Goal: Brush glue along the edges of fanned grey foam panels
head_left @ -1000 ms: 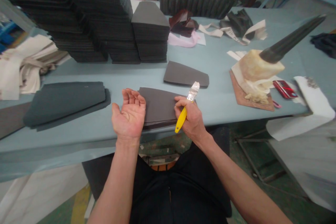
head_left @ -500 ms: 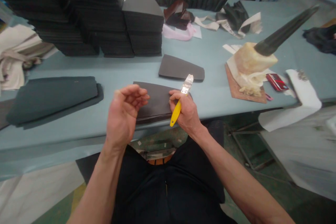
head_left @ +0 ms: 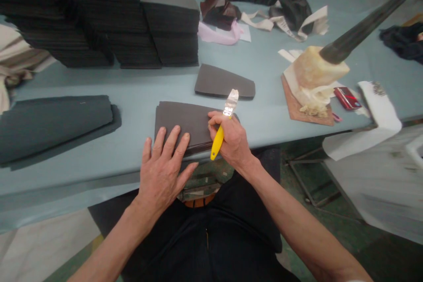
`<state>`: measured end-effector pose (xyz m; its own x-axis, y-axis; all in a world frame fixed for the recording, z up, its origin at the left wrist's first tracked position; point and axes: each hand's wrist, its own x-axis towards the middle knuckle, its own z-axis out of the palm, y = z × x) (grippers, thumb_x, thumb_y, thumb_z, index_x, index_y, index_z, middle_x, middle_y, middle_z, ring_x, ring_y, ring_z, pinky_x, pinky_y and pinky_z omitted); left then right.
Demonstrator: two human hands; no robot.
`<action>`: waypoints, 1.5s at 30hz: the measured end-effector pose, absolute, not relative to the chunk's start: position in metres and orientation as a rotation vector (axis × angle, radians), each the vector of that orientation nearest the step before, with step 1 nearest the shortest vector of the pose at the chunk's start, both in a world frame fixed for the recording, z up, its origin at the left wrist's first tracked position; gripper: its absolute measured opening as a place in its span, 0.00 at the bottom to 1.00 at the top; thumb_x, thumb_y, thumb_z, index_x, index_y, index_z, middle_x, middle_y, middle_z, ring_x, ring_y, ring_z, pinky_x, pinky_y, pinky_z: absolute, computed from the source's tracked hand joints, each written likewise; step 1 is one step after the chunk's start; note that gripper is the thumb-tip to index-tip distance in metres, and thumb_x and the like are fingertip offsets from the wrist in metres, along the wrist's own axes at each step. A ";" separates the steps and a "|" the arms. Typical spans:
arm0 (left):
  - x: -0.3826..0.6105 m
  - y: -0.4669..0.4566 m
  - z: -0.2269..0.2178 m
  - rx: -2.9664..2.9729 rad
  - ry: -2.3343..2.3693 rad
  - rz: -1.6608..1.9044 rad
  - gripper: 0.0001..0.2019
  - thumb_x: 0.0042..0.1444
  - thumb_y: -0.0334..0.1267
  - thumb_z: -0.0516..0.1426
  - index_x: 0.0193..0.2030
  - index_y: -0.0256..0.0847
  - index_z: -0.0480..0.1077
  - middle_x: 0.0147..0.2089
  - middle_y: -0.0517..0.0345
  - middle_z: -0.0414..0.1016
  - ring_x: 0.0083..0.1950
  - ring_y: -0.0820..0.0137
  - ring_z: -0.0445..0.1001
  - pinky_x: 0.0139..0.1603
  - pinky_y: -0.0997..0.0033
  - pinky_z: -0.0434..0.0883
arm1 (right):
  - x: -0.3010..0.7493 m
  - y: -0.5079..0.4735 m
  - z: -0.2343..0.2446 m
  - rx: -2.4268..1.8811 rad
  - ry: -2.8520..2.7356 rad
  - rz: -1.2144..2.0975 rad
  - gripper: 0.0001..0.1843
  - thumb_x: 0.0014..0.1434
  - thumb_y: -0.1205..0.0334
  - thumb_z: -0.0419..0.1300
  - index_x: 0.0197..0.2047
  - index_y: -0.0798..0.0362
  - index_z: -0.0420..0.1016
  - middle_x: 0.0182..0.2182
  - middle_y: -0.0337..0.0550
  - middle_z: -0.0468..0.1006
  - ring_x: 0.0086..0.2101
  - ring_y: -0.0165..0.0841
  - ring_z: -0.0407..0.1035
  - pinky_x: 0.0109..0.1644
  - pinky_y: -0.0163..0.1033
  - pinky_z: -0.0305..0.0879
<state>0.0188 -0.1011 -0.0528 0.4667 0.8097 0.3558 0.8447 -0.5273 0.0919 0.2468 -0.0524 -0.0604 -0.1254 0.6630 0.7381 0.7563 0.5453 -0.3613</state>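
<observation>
My left hand lies flat, fingers spread, with its fingertips on the near edge of a small stack of dark grey cut pieces at the table's front edge. My right hand rests on the right end of that stack, closed round the yellow handle of a small brush, whose whitish glue-caked bristles point up and away from me. A single grey piece lies just beyond the stack.
Tall stacks of dark pieces stand at the back left. Dark green sheets lie at the left. A yellowish glue block with a dark cone-shaped rod sits on a brown board at the right, beside a red phone. Fabric scraps lie at the back.
My left hand turned from palm-up to palm-down and came to rest flat on the grey stack. My right hand kept the brush in place. The view tilted downward slightly.
</observation>
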 end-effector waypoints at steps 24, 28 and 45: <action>-0.013 -0.090 -0.051 -2.592 -1.774 -1.246 0.37 0.69 0.56 0.61 0.82 0.57 0.58 0.83 0.50 0.63 0.83 0.46 0.62 0.84 0.37 0.62 | 0.247 -0.109 -0.057 -1.161 -1.837 -0.038 0.13 0.69 0.65 0.65 0.54 0.44 0.70 0.66 0.52 0.82 0.67 0.43 0.76 0.70 0.58 0.74; -0.017 -0.067 -0.034 -2.268 -2.586 -1.481 0.49 0.59 0.73 0.61 0.80 0.46 0.62 0.79 0.38 0.67 0.78 0.38 0.68 0.80 0.29 0.65 | 0.272 -0.097 -0.064 -1.409 -1.419 0.149 0.12 0.73 0.59 0.63 0.57 0.47 0.68 0.71 0.62 0.74 0.71 0.45 0.71 0.72 0.62 0.72; 0.017 -0.043 -0.018 -2.281 -2.640 -1.522 0.50 0.59 0.67 0.65 0.80 0.40 0.62 0.82 0.41 0.63 0.83 0.45 0.61 0.86 0.39 0.53 | 0.254 -0.069 -0.068 -1.466 -1.236 0.512 0.21 0.70 0.55 0.66 0.61 0.47 0.65 0.75 0.63 0.68 0.74 0.47 0.67 0.76 0.63 0.68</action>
<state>0.0167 -0.0429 -0.0181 -0.1455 0.9894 0.0001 0.4959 0.0728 0.8653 0.2535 -0.0685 -0.0681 0.3628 0.8812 0.3031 0.4093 0.1415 -0.9014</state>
